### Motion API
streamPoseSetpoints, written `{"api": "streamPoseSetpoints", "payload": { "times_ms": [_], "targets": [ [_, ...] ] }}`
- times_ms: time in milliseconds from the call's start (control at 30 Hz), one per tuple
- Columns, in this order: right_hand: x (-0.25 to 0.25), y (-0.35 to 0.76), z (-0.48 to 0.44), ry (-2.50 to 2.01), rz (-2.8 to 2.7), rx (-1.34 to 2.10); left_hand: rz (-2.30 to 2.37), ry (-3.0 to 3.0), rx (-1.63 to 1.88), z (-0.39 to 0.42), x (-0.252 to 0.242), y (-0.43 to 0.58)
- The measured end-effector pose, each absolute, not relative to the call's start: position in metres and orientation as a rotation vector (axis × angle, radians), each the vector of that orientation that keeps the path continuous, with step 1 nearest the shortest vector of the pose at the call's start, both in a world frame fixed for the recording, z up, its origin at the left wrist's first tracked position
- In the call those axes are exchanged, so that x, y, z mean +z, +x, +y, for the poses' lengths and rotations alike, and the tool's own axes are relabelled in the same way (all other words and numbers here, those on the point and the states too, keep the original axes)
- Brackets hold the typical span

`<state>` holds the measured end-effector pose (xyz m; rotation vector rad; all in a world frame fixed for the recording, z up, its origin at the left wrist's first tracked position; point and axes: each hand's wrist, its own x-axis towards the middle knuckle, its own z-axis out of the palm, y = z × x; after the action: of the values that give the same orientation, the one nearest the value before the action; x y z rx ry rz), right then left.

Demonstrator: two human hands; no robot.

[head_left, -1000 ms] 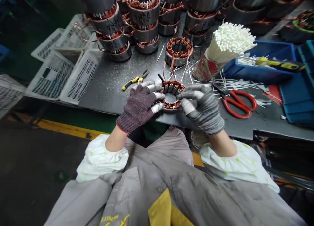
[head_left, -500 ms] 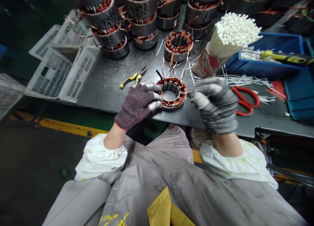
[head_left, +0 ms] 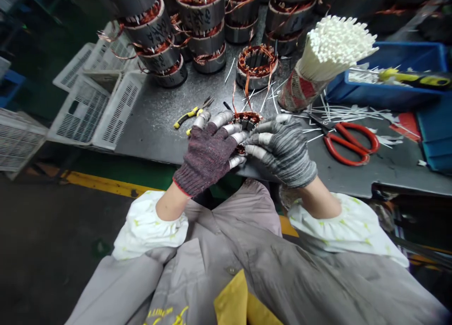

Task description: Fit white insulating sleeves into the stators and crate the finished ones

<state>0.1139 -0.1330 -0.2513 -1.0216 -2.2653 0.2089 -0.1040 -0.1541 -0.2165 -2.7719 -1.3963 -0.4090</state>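
A small motor stator [head_left: 249, 116] with copper windings lies flat near the table's front edge, largely covered by my hands. My left hand [head_left: 215, 151], in a dark maroon glove with taped fingers, grips its left side and near rim. My right hand [head_left: 287, 148], in a grey striped glove, curls its taped fingers onto the right side. Both sets of fingertips almost meet over the ring. Copper leads [head_left: 233, 97] run from the far side toward a second stator [head_left: 257, 67] standing behind. Yellow-and-black pliers [head_left: 189, 117] lie beside my left hand.
Red-handled scissors [head_left: 353, 144] rest to the right, among loose white ties [head_left: 339, 115]. A wrapped bundle of white ties [head_left: 326, 52] stands behind them, near a blue bin [head_left: 391, 94]. Stacked stators [head_left: 201, 33] line the back. White plastic crates [head_left: 84, 108] are at the left.
My right hand has moved left from beside the stator onto it, uncovering the scissors. My left hand has shifted right and farther over the ring.
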Motion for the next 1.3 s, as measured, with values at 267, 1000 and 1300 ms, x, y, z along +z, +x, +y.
{"api": "streamPoseSetpoints", "payload": {
  "times_ms": [267, 1000, 1300],
  "targets": [
    [-0.205, 0.138, -0.133, -1.052, -1.695, 0.133, -1.346, -2.910, -0.565, -0.141, -0.231, -0.110],
    [-0.263, 0.112, -0.144, -0.996, -2.149, 0.199, -1.559, -2.780, -0.892, -0.152, -0.237, -0.153],
    [-0.260, 0.081, -0.151, -1.158, -2.144, 0.097, -1.684, -2.741, -0.813, -0.149, -0.224, -0.148]
  ]
}}
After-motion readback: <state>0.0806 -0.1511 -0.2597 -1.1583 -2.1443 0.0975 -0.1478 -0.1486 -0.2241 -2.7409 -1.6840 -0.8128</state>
